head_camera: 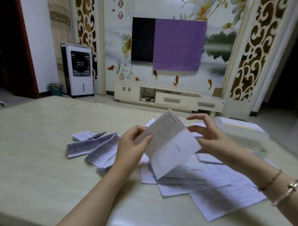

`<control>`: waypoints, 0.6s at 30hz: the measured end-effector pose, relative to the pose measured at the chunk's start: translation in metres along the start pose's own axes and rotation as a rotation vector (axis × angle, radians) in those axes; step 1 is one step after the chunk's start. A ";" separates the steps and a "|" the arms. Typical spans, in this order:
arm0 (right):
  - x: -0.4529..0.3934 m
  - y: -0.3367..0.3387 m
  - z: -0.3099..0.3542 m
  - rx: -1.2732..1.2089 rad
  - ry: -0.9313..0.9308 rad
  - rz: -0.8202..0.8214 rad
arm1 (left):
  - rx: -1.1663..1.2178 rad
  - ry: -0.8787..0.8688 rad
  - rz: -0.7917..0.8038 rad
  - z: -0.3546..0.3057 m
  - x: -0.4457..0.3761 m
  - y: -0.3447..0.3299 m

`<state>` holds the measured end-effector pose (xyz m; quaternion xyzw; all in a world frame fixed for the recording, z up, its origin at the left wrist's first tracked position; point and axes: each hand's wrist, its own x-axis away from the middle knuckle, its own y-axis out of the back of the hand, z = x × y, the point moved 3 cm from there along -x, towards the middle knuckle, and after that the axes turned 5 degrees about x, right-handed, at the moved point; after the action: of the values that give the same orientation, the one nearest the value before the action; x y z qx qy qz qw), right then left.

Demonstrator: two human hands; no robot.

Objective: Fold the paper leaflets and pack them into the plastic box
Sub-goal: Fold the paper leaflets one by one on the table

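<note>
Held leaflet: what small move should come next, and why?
Probably bring the right hand onto the leaflet's free edge and close the fold. The left hand pinches it above the table, half bent, while the right hand hovers open beside it.

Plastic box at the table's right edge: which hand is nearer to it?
Right. The right hand hovers just left of the plastic box, fingers loosely spread, beside the leaflet. The left hand pinches that leaflet's far side, farther from the box.

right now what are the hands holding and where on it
The left hand pinches a half-folded leaflet at its left edge, near the crease. The right hand touches its right edge with fingers spread, not gripping it.
</note>
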<state>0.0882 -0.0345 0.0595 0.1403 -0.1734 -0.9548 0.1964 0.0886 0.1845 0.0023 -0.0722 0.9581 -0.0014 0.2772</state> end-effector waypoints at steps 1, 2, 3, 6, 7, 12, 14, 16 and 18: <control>0.000 -0.002 -0.001 0.068 0.037 0.033 | 0.016 0.010 -0.005 0.001 -0.001 0.000; 0.000 -0.003 -0.002 0.144 0.059 0.055 | 0.020 0.014 -0.001 0.002 -0.002 -0.001; -0.002 -0.004 -0.003 0.212 0.064 0.057 | 0.024 0.013 0.016 0.003 -0.001 -0.003; -0.011 -0.006 -0.004 0.241 -0.001 -0.022 | 0.049 0.000 0.094 0.004 0.001 -0.009; -0.015 -0.006 -0.005 0.219 -0.035 -0.053 | 0.056 -0.006 0.115 0.004 0.001 -0.010; -0.029 -0.007 -0.014 0.129 -0.191 -0.134 | 0.073 -0.010 0.143 0.003 0.003 -0.012; -0.032 -0.008 -0.015 -0.014 -0.212 -0.104 | 0.084 -0.014 0.141 0.003 0.003 -0.010; -0.034 -0.008 -0.012 -0.171 -0.196 -0.088 | 0.071 -0.021 0.112 0.001 0.002 -0.008; -0.039 -0.006 -0.009 -0.205 -0.161 -0.147 | 0.028 -0.015 -0.004 0.002 0.001 -0.003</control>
<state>0.1238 -0.0149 0.0571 0.0548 -0.0795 -0.9875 0.1248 0.0895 0.1814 0.0005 -0.0704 0.9557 -0.0150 0.2855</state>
